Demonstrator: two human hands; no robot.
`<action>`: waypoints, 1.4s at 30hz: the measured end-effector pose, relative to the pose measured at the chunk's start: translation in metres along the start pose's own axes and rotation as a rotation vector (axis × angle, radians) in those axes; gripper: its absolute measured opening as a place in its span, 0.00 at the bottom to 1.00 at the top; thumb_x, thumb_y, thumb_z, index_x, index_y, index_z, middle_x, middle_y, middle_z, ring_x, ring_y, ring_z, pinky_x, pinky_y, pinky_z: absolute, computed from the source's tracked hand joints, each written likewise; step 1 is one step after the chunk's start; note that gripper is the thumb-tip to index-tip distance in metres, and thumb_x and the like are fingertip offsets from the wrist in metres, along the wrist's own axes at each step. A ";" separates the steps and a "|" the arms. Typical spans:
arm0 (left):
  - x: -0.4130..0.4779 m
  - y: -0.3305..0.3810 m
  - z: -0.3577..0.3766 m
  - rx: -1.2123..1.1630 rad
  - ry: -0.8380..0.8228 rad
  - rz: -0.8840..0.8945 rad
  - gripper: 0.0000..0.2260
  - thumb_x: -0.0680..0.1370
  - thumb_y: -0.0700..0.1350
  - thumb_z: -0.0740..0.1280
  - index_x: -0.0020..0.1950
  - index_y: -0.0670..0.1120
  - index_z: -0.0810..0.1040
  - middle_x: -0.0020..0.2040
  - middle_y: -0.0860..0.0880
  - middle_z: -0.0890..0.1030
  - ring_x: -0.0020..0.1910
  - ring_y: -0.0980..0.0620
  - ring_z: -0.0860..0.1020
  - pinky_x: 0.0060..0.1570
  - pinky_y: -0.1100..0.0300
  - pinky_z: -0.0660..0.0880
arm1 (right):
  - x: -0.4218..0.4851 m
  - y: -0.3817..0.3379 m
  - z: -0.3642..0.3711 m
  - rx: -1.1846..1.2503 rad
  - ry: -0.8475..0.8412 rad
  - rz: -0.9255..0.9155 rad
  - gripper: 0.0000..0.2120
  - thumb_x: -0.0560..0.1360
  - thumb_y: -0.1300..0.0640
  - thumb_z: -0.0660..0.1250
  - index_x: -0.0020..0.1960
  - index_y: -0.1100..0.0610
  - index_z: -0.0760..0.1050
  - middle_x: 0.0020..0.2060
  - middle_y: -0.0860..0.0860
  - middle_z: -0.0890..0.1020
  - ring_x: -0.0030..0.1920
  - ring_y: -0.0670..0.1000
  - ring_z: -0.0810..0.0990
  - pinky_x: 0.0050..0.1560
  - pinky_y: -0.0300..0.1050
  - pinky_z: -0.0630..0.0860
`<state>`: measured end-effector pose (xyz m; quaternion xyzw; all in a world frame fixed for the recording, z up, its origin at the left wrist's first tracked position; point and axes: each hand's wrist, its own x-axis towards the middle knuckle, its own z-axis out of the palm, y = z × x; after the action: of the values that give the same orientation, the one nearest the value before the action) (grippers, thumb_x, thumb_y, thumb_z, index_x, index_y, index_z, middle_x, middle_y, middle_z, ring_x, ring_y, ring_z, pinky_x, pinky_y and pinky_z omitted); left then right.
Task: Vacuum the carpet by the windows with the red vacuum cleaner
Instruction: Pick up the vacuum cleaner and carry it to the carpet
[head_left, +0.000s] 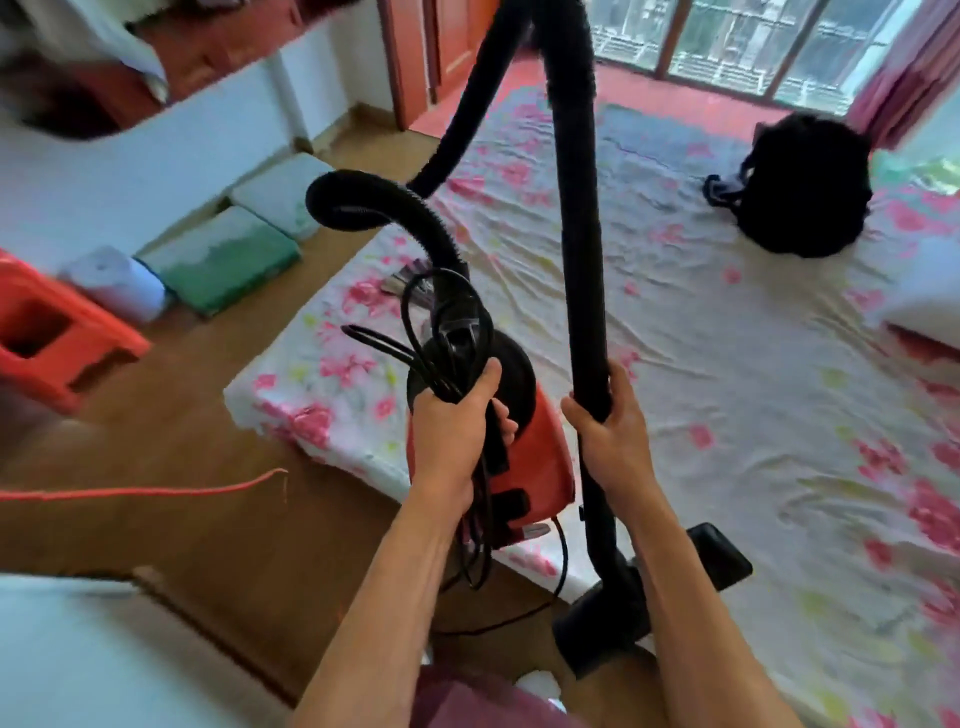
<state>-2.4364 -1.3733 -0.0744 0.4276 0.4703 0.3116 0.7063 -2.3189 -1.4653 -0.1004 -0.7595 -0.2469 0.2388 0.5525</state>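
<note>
The red vacuum cleaner (540, 462) hangs above the near edge of a floral-sheeted mattress. My left hand (454, 421) grips its handle together with a bundle of coiled black power cord (447, 322). A black ribbed hose (405, 208) arches up from the body and out of the top of the frame. My right hand (610, 431) grips the black wand (576, 208), which stands nearly upright. Its black floor nozzle (613, 613) sits low by the mattress edge. The red carpet (675, 93) lies far ahead below the windows (753, 41).
The floral mattress (727, 364) fills the middle floor, with a black backpack (810, 192) on its far side. A red plastic stool (57, 332), green cushions (223, 260) and a white roll stand along the left wall. A red string (156, 491) crosses the wooden floor.
</note>
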 end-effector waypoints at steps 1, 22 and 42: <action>0.009 0.005 -0.018 -0.010 0.042 0.001 0.13 0.76 0.49 0.73 0.39 0.40 0.79 0.31 0.43 0.77 0.28 0.45 0.77 0.35 0.52 0.77 | 0.007 -0.005 0.021 -0.008 -0.038 -0.010 0.20 0.77 0.63 0.68 0.66 0.52 0.69 0.48 0.49 0.78 0.46 0.42 0.77 0.44 0.36 0.71; 0.194 0.150 -0.323 0.039 0.547 0.088 0.10 0.76 0.47 0.74 0.40 0.43 0.79 0.27 0.47 0.78 0.27 0.48 0.77 0.32 0.54 0.77 | 0.091 -0.105 0.439 0.203 -0.377 0.000 0.19 0.73 0.64 0.68 0.57 0.44 0.71 0.43 0.53 0.75 0.42 0.50 0.75 0.45 0.45 0.72; 0.355 0.266 -0.513 -0.052 0.769 0.095 0.06 0.78 0.44 0.70 0.45 0.43 0.82 0.33 0.42 0.81 0.29 0.45 0.78 0.34 0.51 0.80 | 0.172 -0.169 0.716 0.195 -0.570 0.025 0.20 0.71 0.64 0.70 0.59 0.49 0.72 0.41 0.48 0.75 0.43 0.48 0.75 0.49 0.47 0.73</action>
<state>-2.7951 -0.7979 -0.0752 0.2830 0.6724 0.4933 0.4738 -2.6616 -0.7935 -0.1518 -0.6083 -0.3586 0.4716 0.5282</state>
